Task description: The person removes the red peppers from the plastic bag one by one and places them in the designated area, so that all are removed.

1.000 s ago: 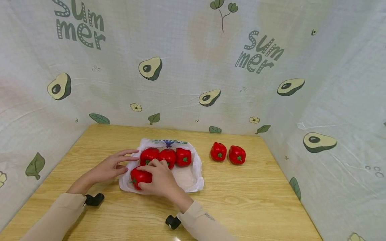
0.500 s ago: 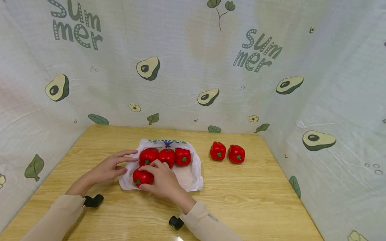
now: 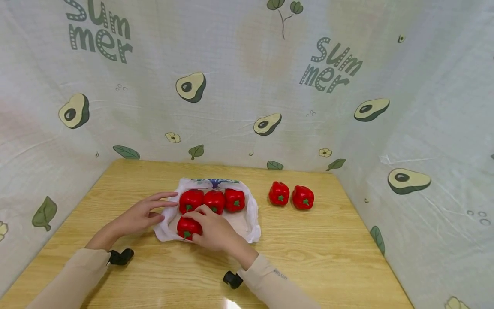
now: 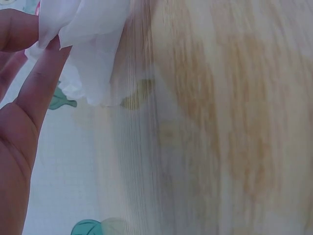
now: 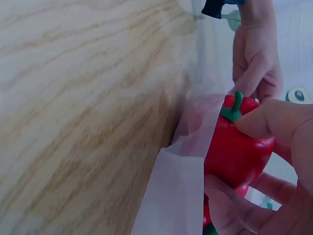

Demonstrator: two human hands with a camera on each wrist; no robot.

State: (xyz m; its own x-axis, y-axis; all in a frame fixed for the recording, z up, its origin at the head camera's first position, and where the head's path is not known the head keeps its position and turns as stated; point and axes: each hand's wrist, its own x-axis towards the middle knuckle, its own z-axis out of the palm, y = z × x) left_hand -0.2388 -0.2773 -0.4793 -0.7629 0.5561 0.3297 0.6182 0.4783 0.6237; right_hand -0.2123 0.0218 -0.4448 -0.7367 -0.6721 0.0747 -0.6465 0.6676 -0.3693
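Observation:
My right hand [image 3: 214,229] grips a glossy red bell pepper [image 3: 188,227] from above at the front left of a white plastic bag. Its green stem [image 5: 237,105] shows beside the thumb in the right wrist view. Behind it, three more red bell peppers [image 3: 234,200] sit in a row along the back inside the bag [image 3: 252,223]. My left hand [image 3: 140,216] is at the bag's left side, fingers fairly straight and touching the rim. In the left wrist view, a fingertip goes behind the white plastic [image 4: 93,39].
Two red bell peppers [image 3: 279,194] stand on the wooden table [image 3: 308,253] to the right of the bag. A cloth [image 3: 231,98] printed with avocados and leaves rises behind the table and along both sides. The bag's front side hangs low.
My right hand has shifted the gripped bell pepper a little to the right inside the bag, its stem now facing the front. The left hand stays in place.

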